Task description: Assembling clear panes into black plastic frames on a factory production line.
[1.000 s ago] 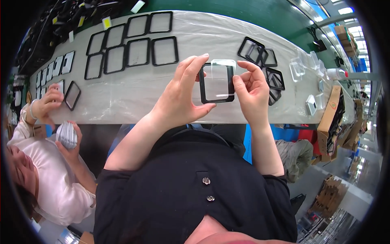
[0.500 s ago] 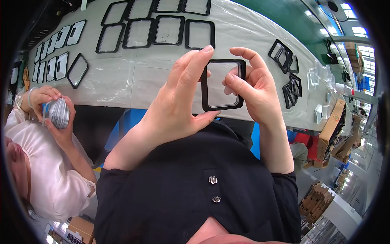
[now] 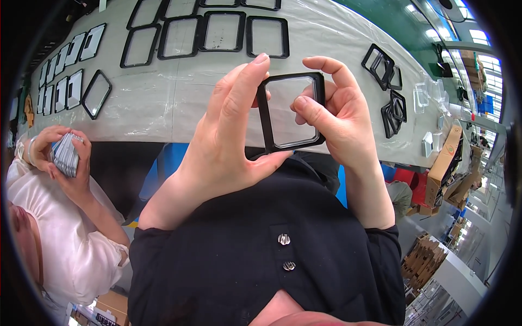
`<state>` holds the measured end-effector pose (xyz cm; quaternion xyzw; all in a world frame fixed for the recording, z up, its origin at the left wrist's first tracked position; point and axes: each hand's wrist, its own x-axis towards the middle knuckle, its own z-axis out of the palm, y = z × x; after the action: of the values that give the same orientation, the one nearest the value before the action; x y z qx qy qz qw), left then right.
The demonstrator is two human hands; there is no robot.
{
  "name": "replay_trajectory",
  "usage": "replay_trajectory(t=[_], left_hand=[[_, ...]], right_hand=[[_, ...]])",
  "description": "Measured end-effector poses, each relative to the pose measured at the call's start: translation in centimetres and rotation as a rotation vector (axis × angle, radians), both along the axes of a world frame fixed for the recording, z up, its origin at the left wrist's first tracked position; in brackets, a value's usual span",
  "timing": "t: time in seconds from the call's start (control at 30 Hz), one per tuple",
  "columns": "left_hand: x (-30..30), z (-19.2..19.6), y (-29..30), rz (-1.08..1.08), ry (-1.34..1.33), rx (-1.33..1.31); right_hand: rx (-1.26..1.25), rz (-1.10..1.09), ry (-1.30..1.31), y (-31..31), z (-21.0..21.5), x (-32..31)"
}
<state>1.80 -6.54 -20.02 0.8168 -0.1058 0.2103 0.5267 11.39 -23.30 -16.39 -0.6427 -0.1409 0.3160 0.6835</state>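
A black rectangular frame with a clear middle (image 3: 267,122) is held up in front of my chest, slightly tilted. My left hand (image 3: 220,130) grips its left side, with the fingers along the upper left edge and the thumb by the lower edge. My right hand (image 3: 345,122) holds the right side, its thumb lying over the clear middle and its fingers partly hidden behind the frame. Through the clear part I see the fingertips of that hand. My right index finger is raised above the frame's top corner.
Similar black frames lie in rows (image 3: 223,49) on the plastic-covered table (image 3: 179,103), and a loose pile (image 3: 394,114) lies right. At far left are white-and-black panels (image 3: 74,89). A co-worker's hands (image 3: 76,163) hold a stack of thin plates (image 3: 66,156). A cardboard box (image 3: 441,163) stands right.
The frame in my hands has tipped a little and shifted slightly left and up. The co-worker's stack has turned and moved left. My grip looks much the same.
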Motion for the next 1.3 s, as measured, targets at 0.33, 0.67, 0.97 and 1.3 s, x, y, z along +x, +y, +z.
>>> replay_trajectory(t=[0.33,0.67,0.97,1.3], left_hand=[[1.3,-3.2,0.0,0.125,0.065,0.147],[1.7,-4.4,0.4,0.135,0.192,0.418],[-1.7,-1.8,4.0,0.22,0.335,0.645],[-6.9,1.1,14.1,0.458,0.626,1.044]], right_hand=[[-0.527,-0.112,-1.036,-0.1,-5.1,0.5],[-0.898,0.308,-1.436,-0.8,-6.8,-2.1],[-0.691,0.203,-1.29,-4.3,-4.5,-1.6],[-0.885,-0.466,-1.247,-18.4,-4.4,7.7]])
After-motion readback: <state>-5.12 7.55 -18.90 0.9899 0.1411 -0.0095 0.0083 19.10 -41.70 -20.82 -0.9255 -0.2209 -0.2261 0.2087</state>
